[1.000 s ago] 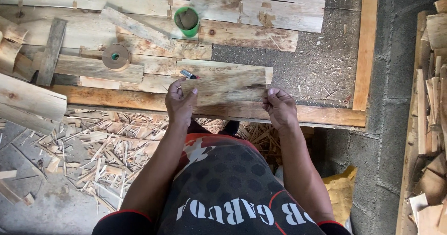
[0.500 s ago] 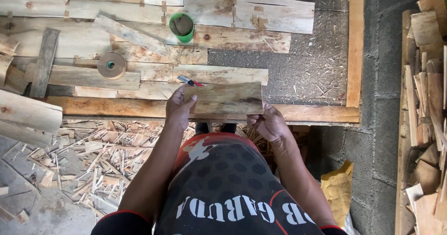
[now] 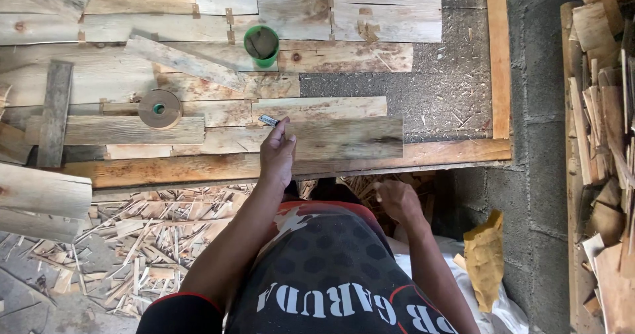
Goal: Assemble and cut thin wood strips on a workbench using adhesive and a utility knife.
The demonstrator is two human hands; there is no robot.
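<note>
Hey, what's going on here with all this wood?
A person is laying weathered boards side by side inside a wooden frame. The left hand rests on the nearest board, fingers by a small pencil-like marker. The right hand hangs below the frame's edge. A green cup and tape roll sit on the boards.

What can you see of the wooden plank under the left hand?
The wooden plank is a flat, weathered grey-brown board with dark streaks, lying lengthwise on the workbench near its front edge. Its left end sits under the left hand, which rests on it. Another pale plank borders its far side.
</note>
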